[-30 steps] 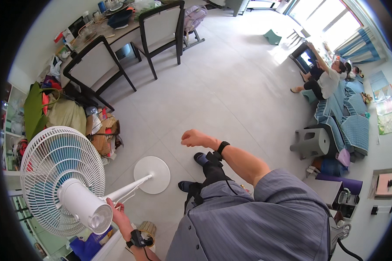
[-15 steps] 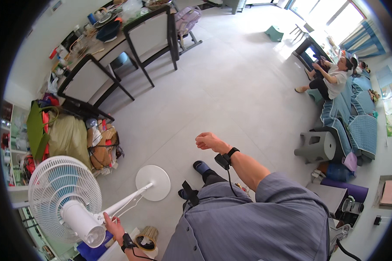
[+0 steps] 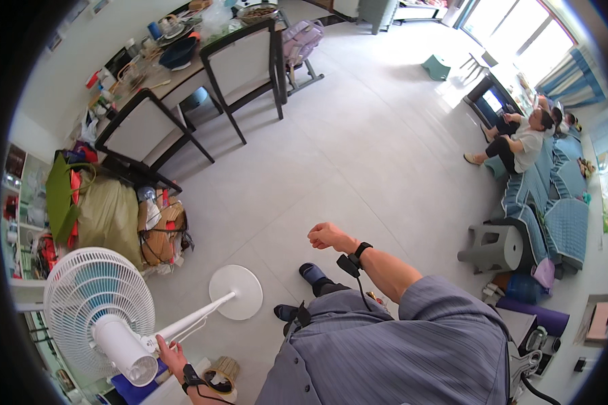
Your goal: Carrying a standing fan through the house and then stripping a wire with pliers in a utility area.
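A white pedestal fan [image 3: 118, 341] stands at my lower left, its wire grille turned away and its pole running down to a round base [image 3: 236, 291] on the floor. My left hand [image 3: 173, 358] is closed around the top of the pole, just below the motor housing. Part of its grip is hidden behind the fingers. My right hand [image 3: 331, 236] hangs in the air in front of me, fingers loosely curled, and I see nothing in it. Both wrists wear dark straps with a small device and a cable.
Left of me are bulging bags [image 3: 108, 216] and a cardboard bundle [image 3: 161, 233]. Chairs [image 3: 145, 135] line a cluttered table at the far left. A small basket [image 3: 221, 374] sits by the fan. On the right are a grey stool [image 3: 493, 248] and a person [image 3: 525, 145] on a blue-covered sofa.
My view has shifted slightly. My left hand keeps its hold on the fan, and my right hand stays curled in front of me. The seated person's arms have come down.
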Demonstrator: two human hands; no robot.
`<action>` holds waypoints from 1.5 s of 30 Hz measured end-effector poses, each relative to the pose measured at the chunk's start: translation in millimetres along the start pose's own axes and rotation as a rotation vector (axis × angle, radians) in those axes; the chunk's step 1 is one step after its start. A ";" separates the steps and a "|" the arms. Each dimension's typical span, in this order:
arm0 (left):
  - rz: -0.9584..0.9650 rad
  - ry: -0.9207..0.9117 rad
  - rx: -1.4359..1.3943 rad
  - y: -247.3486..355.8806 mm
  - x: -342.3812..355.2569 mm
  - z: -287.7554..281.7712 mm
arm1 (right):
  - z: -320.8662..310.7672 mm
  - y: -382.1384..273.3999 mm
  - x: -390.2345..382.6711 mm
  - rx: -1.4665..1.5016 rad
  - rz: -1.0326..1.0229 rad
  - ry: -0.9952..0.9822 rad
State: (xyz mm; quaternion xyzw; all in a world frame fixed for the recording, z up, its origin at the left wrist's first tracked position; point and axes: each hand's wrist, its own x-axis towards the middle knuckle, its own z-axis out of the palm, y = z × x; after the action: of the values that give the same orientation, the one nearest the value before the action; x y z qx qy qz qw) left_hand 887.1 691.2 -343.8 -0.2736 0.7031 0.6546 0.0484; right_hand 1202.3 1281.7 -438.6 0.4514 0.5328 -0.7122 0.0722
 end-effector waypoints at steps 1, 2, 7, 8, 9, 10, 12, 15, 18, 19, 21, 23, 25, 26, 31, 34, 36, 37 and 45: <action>-0.005 0.026 -0.007 -1.8 3.0 -5.4 | 9.2 -2.4 5.9 -0.018 0.005 -0.020; 0.002 0.019 0.006 -1.1 8.5 -11.2 | 20.3 -7.4 10.7 -0.047 0.002 -0.048; -0.017 -0.013 0.003 1.3 27.9 -31.6 | 85.5 -34.5 27.1 -0.247 0.011 -0.224; -0.019 -0.030 0.000 1.5 26.0 -24.9 | 98.5 -37.9 28.4 -0.275 0.010 -0.252; -0.018 -0.051 -0.006 1.4 22.9 -16.6 | 111.4 -42.5 31.2 -0.303 0.004 -0.277; 0.012 -0.046 -0.002 1.5 22.8 -19.7 | 129.7 -47.9 33.3 -0.322 -0.003 -0.304; 0.030 -0.063 -0.006 0.6 21.0 -22.8 | 168.8 -50.4 33.4 -0.355 -0.055 -0.387; 0.068 -0.083 -0.023 -1.0 20.9 -22.0 | 232.1 -60.7 32.9 -0.488 -0.141 -0.488; 0.053 -0.107 -0.069 -8.6 32.0 -31.8 | 311.8 -74.2 15.2 -0.572 -0.216 -0.565; 0.056 -0.119 -0.059 -9.3 33.1 -24.8 | 333.4 -75.9 10.9 -0.596 -0.210 -0.590; 0.012 -0.074 -0.081 -22.2 56.7 -54.8 | 402.2 -78.3 -12.2 -0.717 -0.377 -0.690; 0.105 -0.115 -0.153 -38.4 73.5 -66.7 | 459.8 -77.1 -28.4 -0.784 -0.431 -0.754; 0.169 -0.229 -0.036 -45.8 85.9 -82.6 | 511.1 -72.7 -39.3 -0.857 -0.642 -0.733; 0.271 -0.335 -0.039 -44.6 81.8 -74.0 | 523.1 -67.2 -36.6 -0.841 -0.664 -0.665; 0.136 -0.329 0.224 -23.0 34.7 -149.5 | 597.3 -56.4 -62.8 -0.739 -0.753 -0.765; -0.036 -0.364 0.132 -33.8 22.7 -215.9 | 620.2 -45.2 -63.1 -0.744 -0.749 -0.819; -0.111 -0.350 0.098 -47.7 17.4 -261.5 | 632.6 -40.2 -61.1 -0.774 -0.832 -0.764; -0.138 -0.275 0.068 -57.5 14.3 -285.2 | 639.0 -38.8 -64.3 -0.781 -0.829 -0.789; -0.267 -0.066 0.047 -100.6 -11.2 -417.9 | 667.7 -52.4 -50.2 -0.816 -1.001 -0.832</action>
State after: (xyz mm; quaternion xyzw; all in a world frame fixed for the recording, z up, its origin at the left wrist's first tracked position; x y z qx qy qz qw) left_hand 1062.9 299.8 -371.0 -0.3419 0.6735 0.6343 0.1646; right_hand 823.0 734.6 -349.5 -0.2112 0.8231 -0.5182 0.0968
